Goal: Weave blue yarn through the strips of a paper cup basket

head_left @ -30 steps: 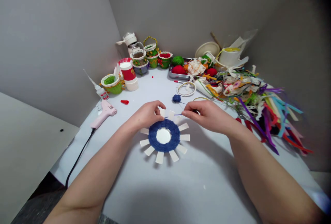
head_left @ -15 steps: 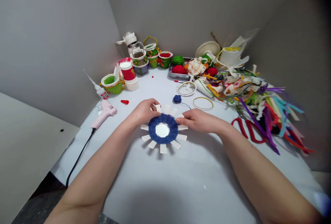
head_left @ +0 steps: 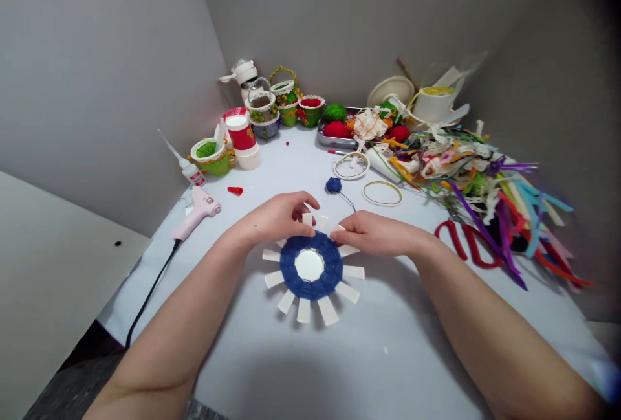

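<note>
Woven disc (head_left: 310, 289), blue, white strips (head_left: 328, 311) radiating: your left fingers (head_left: 306, 231) pinch its far edge, your right fingers (head_left: 340, 237) grasp its far-right edge; draw yarn (head_left: 333, 186) snug, strips unbent.

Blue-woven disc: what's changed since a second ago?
The blue-woven disc shifted slightly toward the person. The right hand, earlier pinching yarn, moved in to the disc's far right edge. The left hand remains at its far edge; blue yarn ball and pink glue gun stayed put.

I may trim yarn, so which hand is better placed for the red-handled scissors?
Probably your right hand: it is nearer the scissors, on their side. Your left hand, at the blue ring's edge, is farther.
</note>
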### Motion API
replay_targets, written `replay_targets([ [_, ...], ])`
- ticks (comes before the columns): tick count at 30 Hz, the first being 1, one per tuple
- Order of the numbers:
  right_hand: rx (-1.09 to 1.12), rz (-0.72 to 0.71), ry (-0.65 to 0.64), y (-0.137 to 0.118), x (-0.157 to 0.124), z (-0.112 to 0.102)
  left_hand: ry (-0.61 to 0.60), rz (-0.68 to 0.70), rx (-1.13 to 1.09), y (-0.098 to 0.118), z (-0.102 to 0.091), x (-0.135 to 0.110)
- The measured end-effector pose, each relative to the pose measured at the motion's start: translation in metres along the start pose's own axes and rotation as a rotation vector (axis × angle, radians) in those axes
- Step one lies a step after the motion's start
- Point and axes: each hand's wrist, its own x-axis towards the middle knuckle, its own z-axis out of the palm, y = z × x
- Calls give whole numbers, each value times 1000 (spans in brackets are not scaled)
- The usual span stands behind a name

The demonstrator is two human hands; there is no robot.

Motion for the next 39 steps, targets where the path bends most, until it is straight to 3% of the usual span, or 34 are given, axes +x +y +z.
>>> replay_targets([
  [3,-27,-16,-20,-2,-2,1,-74,20,44,6,5,1],
  [7,-31,-14,-36,0,-2,2,-82,37,44,5,9,5],
  [17,7,-24,0,3,-9,-15,54,2,47,-4,7,8],
  [21,-17,-35,98,6,-14,-22,90,-28,95,-3,6,8],
  [29,-89,-53,415,-1,-17,-20,170,-78,137,-10,2,8],
  [33,-91,-114,376,-11,-17,-14,201,-101,163,-12,2,9],
  [39,-147,-51,280,-2,-17,-15,237,-130,133,-16,-2,11],
])
